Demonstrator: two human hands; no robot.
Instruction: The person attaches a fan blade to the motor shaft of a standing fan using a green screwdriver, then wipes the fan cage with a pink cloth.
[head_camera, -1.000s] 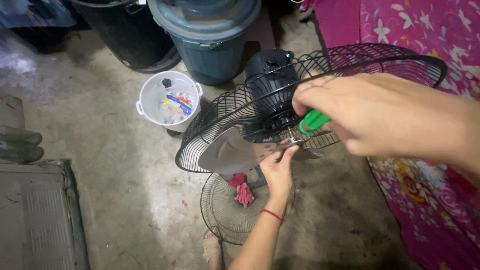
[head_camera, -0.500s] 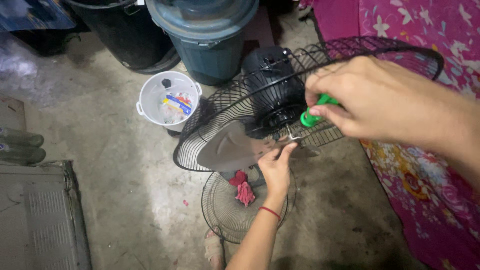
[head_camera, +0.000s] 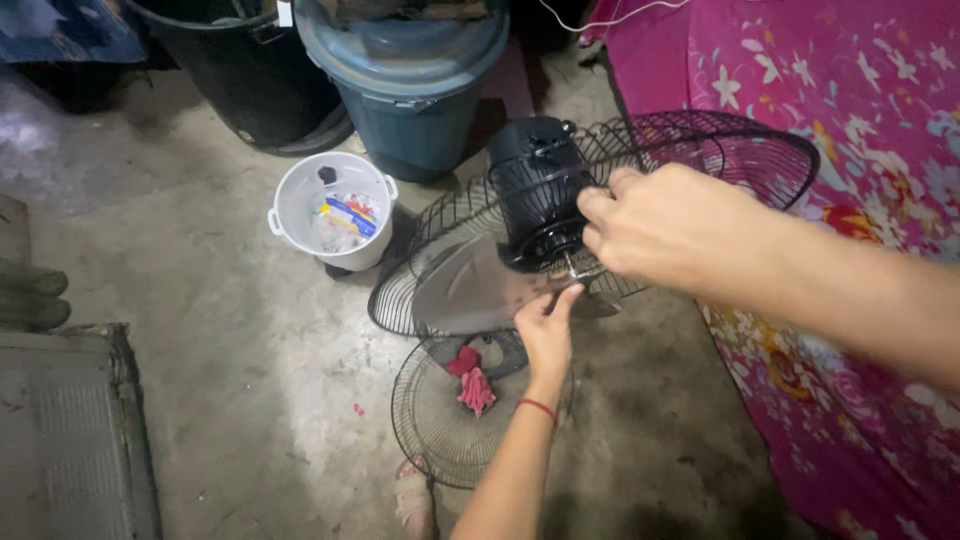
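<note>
We have the fan (head_camera: 545, 215) tilted face-up over the floor, rear guard (head_camera: 700, 150) on, so the hub is reachable from above. Our left hand (head_camera: 548, 325) pinches the grey blade (head_camera: 470, 290) at its centre, fingers narrow on it, likely to stop it turning. Our right hand (head_camera: 665, 225) is curled at the hub; what it grips we cannot tell. The loose front guard (head_camera: 440, 430) lies on the floor below with a red rag (head_camera: 472, 385) on it, white bucket (head_camera: 335, 210) beside.

Versus half a second back: the green handle showing in the right hand is now hidden, and that hand sits closer to the hub.
</note>
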